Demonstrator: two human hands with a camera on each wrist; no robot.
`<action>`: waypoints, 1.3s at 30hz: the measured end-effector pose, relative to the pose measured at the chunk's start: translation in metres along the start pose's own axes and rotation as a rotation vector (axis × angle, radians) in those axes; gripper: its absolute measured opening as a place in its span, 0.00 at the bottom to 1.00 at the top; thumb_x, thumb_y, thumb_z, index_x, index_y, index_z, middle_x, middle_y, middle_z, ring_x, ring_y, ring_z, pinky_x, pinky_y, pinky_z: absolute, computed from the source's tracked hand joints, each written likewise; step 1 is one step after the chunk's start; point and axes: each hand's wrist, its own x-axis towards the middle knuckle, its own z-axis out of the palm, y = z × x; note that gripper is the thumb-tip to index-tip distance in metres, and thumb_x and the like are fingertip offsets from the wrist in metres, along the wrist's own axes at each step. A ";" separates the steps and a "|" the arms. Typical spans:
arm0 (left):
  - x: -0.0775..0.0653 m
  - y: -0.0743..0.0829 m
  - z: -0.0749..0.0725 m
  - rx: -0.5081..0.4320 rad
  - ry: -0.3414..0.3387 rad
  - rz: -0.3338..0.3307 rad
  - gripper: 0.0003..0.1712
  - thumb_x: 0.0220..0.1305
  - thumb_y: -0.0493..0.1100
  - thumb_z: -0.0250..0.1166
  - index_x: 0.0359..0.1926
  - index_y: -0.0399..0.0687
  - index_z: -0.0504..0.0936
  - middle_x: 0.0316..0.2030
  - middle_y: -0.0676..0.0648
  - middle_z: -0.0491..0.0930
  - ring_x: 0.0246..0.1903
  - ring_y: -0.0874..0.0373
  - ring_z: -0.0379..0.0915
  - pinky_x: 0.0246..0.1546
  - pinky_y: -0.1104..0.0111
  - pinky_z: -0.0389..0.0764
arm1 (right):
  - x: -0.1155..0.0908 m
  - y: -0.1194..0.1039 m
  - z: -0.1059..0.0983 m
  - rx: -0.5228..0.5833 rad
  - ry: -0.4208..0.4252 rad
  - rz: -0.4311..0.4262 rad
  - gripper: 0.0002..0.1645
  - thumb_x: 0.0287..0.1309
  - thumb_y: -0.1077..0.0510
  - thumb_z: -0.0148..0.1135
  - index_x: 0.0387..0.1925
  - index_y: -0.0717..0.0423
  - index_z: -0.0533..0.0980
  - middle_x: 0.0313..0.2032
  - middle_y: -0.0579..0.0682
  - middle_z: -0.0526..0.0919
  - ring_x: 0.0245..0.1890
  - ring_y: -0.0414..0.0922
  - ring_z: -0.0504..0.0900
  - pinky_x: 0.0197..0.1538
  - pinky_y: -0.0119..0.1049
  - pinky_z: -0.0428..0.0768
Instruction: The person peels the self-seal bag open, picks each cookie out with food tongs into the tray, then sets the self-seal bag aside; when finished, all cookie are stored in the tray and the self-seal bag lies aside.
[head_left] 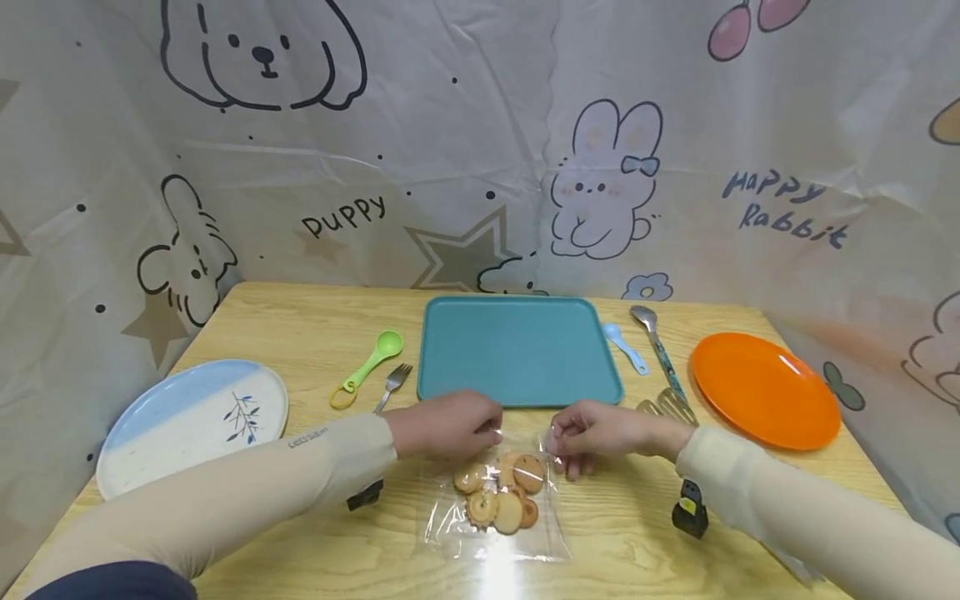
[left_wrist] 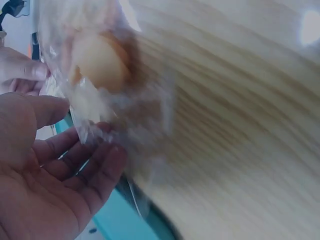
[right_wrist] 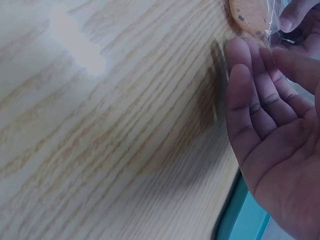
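Note:
A clear plastic bag (head_left: 551, 533) of several cookies (head_left: 507, 512) is at the front middle of the wooden table, its top edge toward the tray. At its upper left corner the left hand (head_left: 453, 423) pinches the film between thumb and fingers. The right hand (head_left: 592, 432) pinches the upper right corner. In the left wrist view, the left hand (left_wrist: 65, 165) has its thumb and fingertips at the crinkled film, with a pale cookie (left_wrist: 100, 62) inside. The right wrist view has the right hand (right_wrist: 280, 110) by the bag's edge, close to a speckled cookie (right_wrist: 248, 17).
A teal tray (head_left: 517, 350) lies just beyond the hands. Left of it are a green measuring spoon (head_left: 367, 367), a fork (head_left: 395, 379) and a blue-white plate (head_left: 195, 417). To the right lie a light blue spoon (head_left: 626, 350), a metal spoon (head_left: 660, 346) and an orange plate (head_left: 765, 390).

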 end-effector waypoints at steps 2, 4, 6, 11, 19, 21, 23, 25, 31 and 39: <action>0.007 0.006 0.001 -0.055 -0.027 0.002 0.09 0.70 0.46 0.58 0.36 0.48 0.80 0.29 0.54 0.78 0.29 0.65 0.72 0.34 0.74 0.76 | -0.001 -0.001 -0.001 -0.005 -0.006 -0.013 0.09 0.67 0.61 0.55 0.40 0.61 0.78 0.34 0.58 0.86 0.31 0.47 0.85 0.34 0.39 0.85; 0.014 0.009 0.002 -0.099 -0.039 0.015 0.08 0.69 0.44 0.58 0.39 0.46 0.81 0.31 0.53 0.80 0.32 0.65 0.73 0.37 0.75 0.77 | -0.002 -0.002 -0.002 -0.005 -0.009 -0.020 0.09 0.67 0.60 0.55 0.40 0.61 0.78 0.36 0.60 0.85 0.32 0.48 0.85 0.35 0.39 0.85; 0.020 0.011 0.003 -0.145 -0.049 0.012 0.07 0.69 0.43 0.59 0.39 0.46 0.81 0.31 0.52 0.81 0.32 0.65 0.74 0.38 0.75 0.77 | -0.002 -0.002 -0.003 -0.002 -0.008 -0.022 0.09 0.67 0.59 0.55 0.41 0.62 0.78 0.36 0.61 0.85 0.32 0.48 0.85 0.35 0.39 0.85; 0.027 0.009 0.006 -0.241 -0.032 0.005 0.07 0.67 0.38 0.59 0.33 0.44 0.82 0.26 0.50 0.81 0.26 0.65 0.71 0.32 0.76 0.76 | 0.000 -0.001 -0.003 -0.075 0.033 -0.029 0.11 0.66 0.56 0.58 0.39 0.61 0.78 0.33 0.59 0.85 0.29 0.45 0.83 0.33 0.38 0.84; 0.028 0.006 0.006 -0.299 -0.011 0.001 0.08 0.67 0.35 0.57 0.33 0.39 0.82 0.27 0.45 0.85 0.25 0.66 0.72 0.32 0.77 0.75 | 0.007 -0.006 -0.004 -0.430 0.238 -0.223 0.04 0.63 0.59 0.61 0.38 0.56 0.77 0.33 0.48 0.82 0.30 0.38 0.77 0.33 0.29 0.80; 0.029 0.006 0.007 -0.312 -0.010 -0.003 0.08 0.67 0.35 0.58 0.33 0.39 0.82 0.28 0.45 0.85 0.25 0.66 0.72 0.32 0.77 0.75 | 0.007 -0.008 -0.004 -0.476 0.254 -0.244 0.03 0.62 0.60 0.61 0.37 0.55 0.78 0.32 0.47 0.82 0.30 0.37 0.77 0.33 0.29 0.80; 0.030 0.006 0.008 -0.323 -0.008 -0.004 0.07 0.66 0.35 0.58 0.33 0.39 0.82 0.28 0.44 0.85 0.25 0.66 0.72 0.32 0.77 0.75 | 0.006 -0.009 -0.003 -0.512 0.264 -0.250 0.03 0.62 0.59 0.61 0.35 0.55 0.78 0.30 0.45 0.82 0.29 0.36 0.76 0.33 0.28 0.79; 0.031 0.006 0.008 -0.319 -0.003 -0.001 0.07 0.66 0.35 0.58 0.33 0.40 0.82 0.28 0.44 0.85 0.25 0.66 0.72 0.33 0.76 0.75 | 0.006 -0.010 -0.003 -0.546 0.278 -0.249 0.03 0.62 0.58 0.62 0.34 0.54 0.78 0.29 0.42 0.81 0.28 0.35 0.75 0.33 0.27 0.78; 0.032 0.007 0.008 -0.319 -0.007 -0.009 0.07 0.67 0.36 0.59 0.33 0.41 0.82 0.28 0.45 0.85 0.25 0.66 0.72 0.35 0.76 0.76 | 0.003 -0.009 -0.005 -0.612 0.291 -0.306 0.03 0.62 0.58 0.63 0.31 0.50 0.80 0.29 0.41 0.83 0.29 0.32 0.76 0.36 0.27 0.79; 0.032 0.005 0.010 -0.286 0.004 -0.009 0.09 0.68 0.39 0.60 0.31 0.43 0.82 0.24 0.47 0.83 0.24 0.66 0.71 0.37 0.75 0.75 | 0.000 -0.005 -0.008 -0.635 0.307 -0.412 0.03 0.60 0.59 0.65 0.32 0.48 0.82 0.32 0.40 0.85 0.33 0.31 0.79 0.39 0.27 0.81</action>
